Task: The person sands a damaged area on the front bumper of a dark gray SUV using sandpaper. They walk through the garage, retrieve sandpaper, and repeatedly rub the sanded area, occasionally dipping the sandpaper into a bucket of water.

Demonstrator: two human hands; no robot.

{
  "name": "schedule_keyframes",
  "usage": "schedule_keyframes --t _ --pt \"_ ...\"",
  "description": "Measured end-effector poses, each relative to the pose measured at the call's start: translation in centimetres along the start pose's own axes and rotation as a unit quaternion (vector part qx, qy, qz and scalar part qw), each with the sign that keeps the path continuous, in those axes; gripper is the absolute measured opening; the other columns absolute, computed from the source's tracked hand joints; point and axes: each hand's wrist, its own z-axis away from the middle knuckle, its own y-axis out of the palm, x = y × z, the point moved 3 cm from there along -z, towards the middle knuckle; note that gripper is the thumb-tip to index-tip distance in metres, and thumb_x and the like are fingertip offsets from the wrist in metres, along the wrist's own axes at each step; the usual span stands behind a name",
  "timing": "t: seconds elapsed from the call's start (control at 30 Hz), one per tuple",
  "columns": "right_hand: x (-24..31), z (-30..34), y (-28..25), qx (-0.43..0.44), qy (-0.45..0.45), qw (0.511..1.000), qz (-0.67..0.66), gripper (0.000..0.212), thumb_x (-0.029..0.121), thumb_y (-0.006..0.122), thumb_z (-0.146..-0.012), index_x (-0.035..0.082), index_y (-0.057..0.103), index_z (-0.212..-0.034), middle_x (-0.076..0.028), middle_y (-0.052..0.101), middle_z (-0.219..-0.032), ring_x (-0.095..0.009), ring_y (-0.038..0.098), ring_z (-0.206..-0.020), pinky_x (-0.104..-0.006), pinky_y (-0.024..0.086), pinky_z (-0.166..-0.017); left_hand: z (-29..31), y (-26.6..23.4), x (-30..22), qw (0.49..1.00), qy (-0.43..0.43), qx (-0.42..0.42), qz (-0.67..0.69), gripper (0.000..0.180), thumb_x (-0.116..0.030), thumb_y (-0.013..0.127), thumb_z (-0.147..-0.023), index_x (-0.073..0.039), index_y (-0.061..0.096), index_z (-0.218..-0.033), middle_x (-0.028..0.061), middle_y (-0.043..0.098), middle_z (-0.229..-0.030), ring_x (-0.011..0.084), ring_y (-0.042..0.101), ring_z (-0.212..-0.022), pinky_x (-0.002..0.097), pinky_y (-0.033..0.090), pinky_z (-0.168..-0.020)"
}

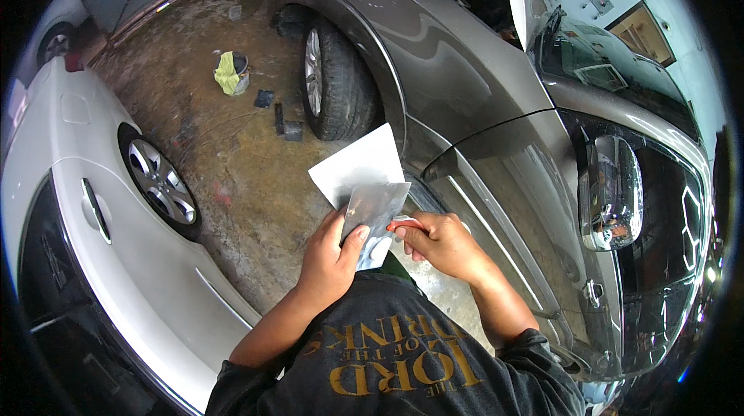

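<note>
In front of my chest, my left hand (332, 259) is closed on a thin grey sheet (373, 207), its thumb lying on top. Behind it, a larger white sheet (360, 162) sticks out at the far side, and a pale edge shows below. My right hand (443, 244) grips a small red-handled tool (406, 223) whose tip meets the right edge of the grey sheet. What kind of tool it is, and its blade if any, I cannot make out.
A white car (139, 253) stands on my left. On my right is a grey-brown car (496, 152) with its hood up, front wheel (339, 79) turned outward and side mirror (612, 191) jutting out. A bucket with a yellow-green cloth (227, 73) and dark scraps (292, 131) lie on the stained floor.
</note>
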Motion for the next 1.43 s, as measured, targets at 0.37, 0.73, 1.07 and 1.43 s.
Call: schedule_keyframes --t 0.37,0.73,1.07,1.43 --pt "-4.7 -2.1 0.6 -0.016 0.012 0.994 0.111 0.022 0.021 0.063 -0.098 0.001 0.072 -0.097 -0.011 0.068 -0.069 -0.022 0.067 -0.062 -0.0349 0.051 -0.061 -0.7 3.3 3.3 0.998 -0.043 0.015 -0.034 0.037 -0.018 0.057 -0.099 0.006 0.054 -0.128 0.027 0.061 -0.116 0.0446 0.061 -0.106 0.0471 0.048 -0.09" --pt "-17.4 0.2 -4.5 -0.033 0.135 0.99 0.021 0.021 0.018 0.06 -0.097 0.003 0.067 -0.111 -0.011 0.071 -0.083 -0.018 0.069 -0.072 -0.0341 0.054 -0.068 -0.2 12.0 13.4 0.932 -0.286 -0.033 0.221 0.031 -0.019 0.057 -0.1 0.002 0.058 -0.123 0.0093 0.066 -0.107 0.0149 0.06 -0.097 0.0325 0.048 -0.088" --pt "-68.2 -1.4 1.9 0.102 0.064 0.959 0.255 0.04 0.006 0.046 -0.092 0.01 0.064 -0.127 -0.013 0.066 -0.125 -0.028 0.06 -0.115 -0.0383 0.042 -0.104 7.9 23.6 33.6 0.849 -0.48 -0.182 0.127 0.036 -0.023 0.058 -0.1 0.005 0.058 -0.124 0.0131 0.062 -0.115 0.0184 0.056 -0.105 0.0326 0.045 -0.095" --pt "-96.9 -11.1 -2.5 -0.012 0.24 0.9 0.363 0.028 0.015 0.049 -0.096 0.001 0.063 -0.116 -0.025 0.064 -0.119 -0.04 0.063 -0.11 -0.049 0.052 -0.092 15.8 37.2 42.5 0.725 -0.662 -0.133 0.136 0.057 -0.03 0.062 -0.099 0.006 0.047 -0.14 0.0179 0.057 -0.13 0.023 0.053 -0.117 0.0346 0.036 -0.107"
